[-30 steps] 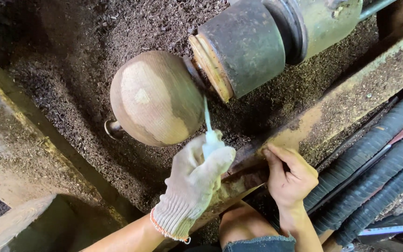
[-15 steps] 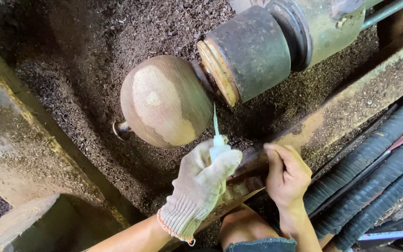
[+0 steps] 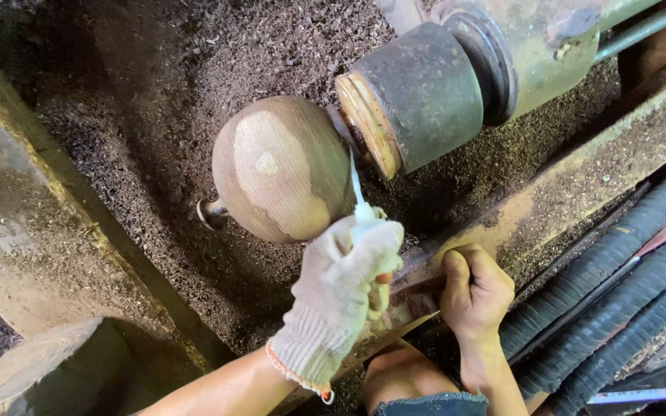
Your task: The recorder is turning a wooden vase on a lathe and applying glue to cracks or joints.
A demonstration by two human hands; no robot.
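Observation:
A rounded wooden ball (image 3: 279, 166) is mounted on a lathe, between a small metal point (image 3: 211, 213) on its left and a dark cylindrical chuck (image 3: 418, 96) on its right. My left hand (image 3: 344, 296), in a white knit glove, is shut on a thin chisel (image 3: 356, 189). The blade points up and touches the ball's right side, close to the chuck. My bare right hand (image 3: 475, 296) is closed in a fist just right of the glove, on the tool's rear end over the rusty rail (image 3: 564, 181). The handle is mostly hidden.
Dark wood shavings (image 3: 194, 69) cover the lathe bed behind and below the ball. A dusty beam (image 3: 48, 223) runs along the left. Ribbed black hoses (image 3: 626, 285) lie at the right, beside the rail. My knee (image 3: 402, 377) shows at the bottom.
The view has drifted, so ball and chuck sit further right in the picture. Both hands keep their grip, and the blade stays at the ball's right side.

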